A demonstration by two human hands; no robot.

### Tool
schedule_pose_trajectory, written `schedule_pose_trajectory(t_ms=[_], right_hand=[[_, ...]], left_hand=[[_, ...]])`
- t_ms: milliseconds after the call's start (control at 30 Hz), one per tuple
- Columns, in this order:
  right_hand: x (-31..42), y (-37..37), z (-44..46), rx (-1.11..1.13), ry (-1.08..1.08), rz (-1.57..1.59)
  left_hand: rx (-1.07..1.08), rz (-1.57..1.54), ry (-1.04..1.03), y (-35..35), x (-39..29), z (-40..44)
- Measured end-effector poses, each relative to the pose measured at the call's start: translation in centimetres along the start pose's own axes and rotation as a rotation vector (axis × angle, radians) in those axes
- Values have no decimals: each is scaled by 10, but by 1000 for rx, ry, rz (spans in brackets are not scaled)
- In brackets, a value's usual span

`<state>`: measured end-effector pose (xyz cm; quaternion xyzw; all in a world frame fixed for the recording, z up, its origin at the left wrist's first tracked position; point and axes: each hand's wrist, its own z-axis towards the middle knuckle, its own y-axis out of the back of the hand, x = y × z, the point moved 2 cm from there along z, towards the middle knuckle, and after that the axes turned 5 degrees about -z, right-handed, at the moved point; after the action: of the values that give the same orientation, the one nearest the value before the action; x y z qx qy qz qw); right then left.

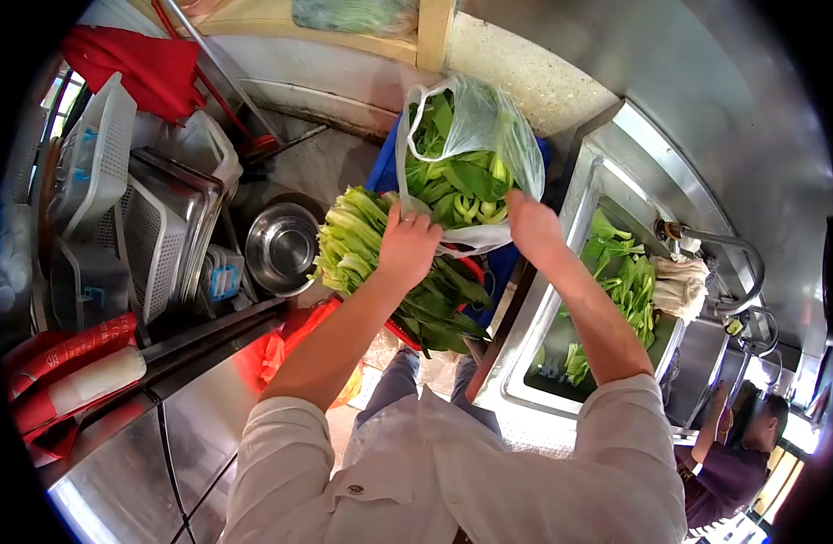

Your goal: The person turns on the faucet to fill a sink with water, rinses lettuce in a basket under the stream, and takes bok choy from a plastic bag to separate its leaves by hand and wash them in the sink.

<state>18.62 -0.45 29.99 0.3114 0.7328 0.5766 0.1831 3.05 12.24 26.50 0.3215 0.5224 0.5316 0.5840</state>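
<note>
A clear plastic bag [519, 145] full of leafy greens [453, 177] stands with its mouth facing me. My left hand [411, 243] is closed on the near left part of the bag's rim. At the near right side of the mouth, my right hand [532, 225] is closed on the bag's edge; its fingertips are partly hidden. Beside and under my left forearm lie more greens with pale stalks [355, 240] and dark leaves [444, 313], heaped over a red container [405, 337]. A blue crate [383, 170] shows behind and under the bag.
To the right is a steel sink [516, 372] with greens in water [620, 281], a cloth [679, 288] and a tap [752, 263]. Metal bowls [282, 245] and white plastic baskets [104, 145] stand at the left. Another person [734, 462] is at the lower right.
</note>
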Motion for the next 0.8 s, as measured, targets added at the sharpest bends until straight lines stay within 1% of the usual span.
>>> schedule_pose_trajectory(t_ms=[33, 67, 100, 133, 200, 233, 300, 333, 400, 433, 467, 500, 533, 567, 600, 667, 700, 800], right_hand=[[-2, 0, 9, 0, 2, -4], [-3, 0, 18, -58, -60, 26], [-2, 1, 27, -116, -122, 57], [2, 1, 35, -116, -121, 54], [9, 0, 52, -27, -430, 25], [12, -7, 62, -27, -430, 25], [10, -20, 75, -196, -632, 136], [7, -19, 80, -199, -635, 140], [3, -10, 81, -231, -655, 455], [-2, -4, 79, -320, -568, 480], [-2, 5, 71, -328, -574, 483], [-1, 18, 56, -220, -523, 932], [2, 30, 39, -100, -447, 1373], [1, 38, 22, 30, -413, 1471], [0, 45, 3, 159, -374, 1569], [-5, 50, -41, 243, -363, 1538], [-9, 50, -65, 245, -352, 1487], [-34, 53, -128, 278, -316, 1376]], left_hand=[[60, 24, 7, 3, 0, -4], [121, 50, 13, 4, 1, -7], [120, 49, 14, 3, 0, -11], [96, 28, 31, 0, 0, -14], [71, 7, 49, -4, -1, -19], [76, -13, 68, -5, -1, -21], [81, -32, 84, -3, -3, -23], [53, -53, 87, -1, -5, -23], [28, -71, 83, 4, -9, -23], [-13, -94, 121, 8, -11, -24], [-56, -118, 157, 12, -13, -24], [-59, -120, 145, 17, -18, -22], [-113, -241, 169, 24, -24, -21], [-162, -362, 192, 31, -31, -20], [-158, -367, 174, 40, -42, -16], [-269, -515, 125, 59, -70, -7], [-285, -504, 13, 68, -84, -1], [-212, -454, -183, 80, -131, 15]])
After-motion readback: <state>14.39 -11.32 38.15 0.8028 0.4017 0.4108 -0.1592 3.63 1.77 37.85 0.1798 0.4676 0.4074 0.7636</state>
